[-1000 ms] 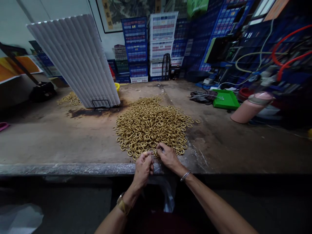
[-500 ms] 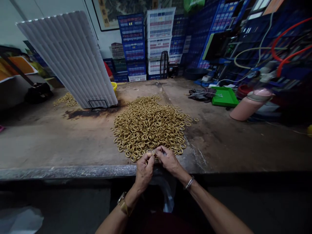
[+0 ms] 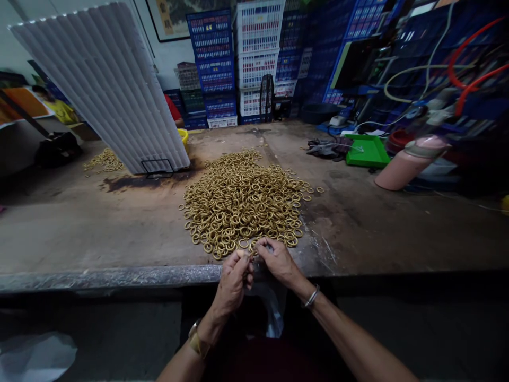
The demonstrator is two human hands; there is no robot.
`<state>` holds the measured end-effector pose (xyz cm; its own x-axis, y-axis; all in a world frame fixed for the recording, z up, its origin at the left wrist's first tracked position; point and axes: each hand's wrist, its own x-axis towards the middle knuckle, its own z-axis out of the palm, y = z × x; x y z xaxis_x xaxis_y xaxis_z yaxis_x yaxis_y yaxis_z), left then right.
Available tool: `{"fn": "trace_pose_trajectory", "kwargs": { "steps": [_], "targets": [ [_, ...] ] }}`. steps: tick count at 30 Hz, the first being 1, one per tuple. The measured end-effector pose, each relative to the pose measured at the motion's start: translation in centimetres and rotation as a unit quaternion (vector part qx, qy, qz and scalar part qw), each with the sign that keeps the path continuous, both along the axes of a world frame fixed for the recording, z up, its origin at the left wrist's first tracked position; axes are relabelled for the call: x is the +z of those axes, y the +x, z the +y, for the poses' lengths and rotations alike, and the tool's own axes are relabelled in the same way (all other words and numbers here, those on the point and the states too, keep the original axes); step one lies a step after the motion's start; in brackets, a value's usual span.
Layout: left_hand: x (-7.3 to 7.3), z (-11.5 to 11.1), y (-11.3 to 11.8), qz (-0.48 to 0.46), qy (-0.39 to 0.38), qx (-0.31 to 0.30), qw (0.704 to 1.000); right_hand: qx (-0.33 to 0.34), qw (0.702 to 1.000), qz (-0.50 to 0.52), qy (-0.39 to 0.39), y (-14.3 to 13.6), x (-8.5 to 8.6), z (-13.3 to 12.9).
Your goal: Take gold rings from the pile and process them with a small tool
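A wide pile of gold-coloured rings lies on the worktable. At its near edge my left hand is closed, thumb pressed against the fingers, with a gold-coloured ring partly showing at the fingertips. My right hand is closed in a pinch just beside it, thumb and forefinger by the same spot. Whatever lies between the right fingertips is too small to make out. Both hands are above the table's front edge, close together.
A tall ribbed translucent panel leans in a wire stand at left, with a smaller heap of rings behind. A green tray, dark gloves and a pink cylinder stand right. Stacked crates fill the back.
My left hand has turned slightly and its fingers are curled more closely. The right hand remains pinched beside it. The whole view has shifted a little with my head.
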<state>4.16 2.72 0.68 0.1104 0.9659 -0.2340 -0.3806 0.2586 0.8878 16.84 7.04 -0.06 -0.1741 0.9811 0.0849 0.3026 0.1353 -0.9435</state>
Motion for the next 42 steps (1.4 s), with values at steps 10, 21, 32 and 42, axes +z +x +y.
{"fn": "trace_pose_trajectory", "kwargs": {
  "steps": [10, 21, 32, 42],
  "targets": [
    [-0.5, 0.0, -0.3, 0.132, 0.064, 0.028, 0.989, 0.119, 0.960, -0.227, 0.116, 0.1, -0.3, -2.1],
    [-0.2, -2.3, -0.6, 0.046, 0.003, -0.020, 0.999, 0.029, 0.916, -0.393, 0.067, 0.3, -0.2, -0.7],
    [-0.6, -2.0, -2.3, -0.150, -0.114, 0.026, 0.982, 0.014, 0.890, -0.443, 0.110, -3.6, -0.1, 0.3],
    [-1.4, -0.9, -3.2, -0.239, -0.137, 0.024, 0.961, -0.004, 0.910, -0.400, 0.108, -3.0, -0.8, 1.1]
  ]
}}
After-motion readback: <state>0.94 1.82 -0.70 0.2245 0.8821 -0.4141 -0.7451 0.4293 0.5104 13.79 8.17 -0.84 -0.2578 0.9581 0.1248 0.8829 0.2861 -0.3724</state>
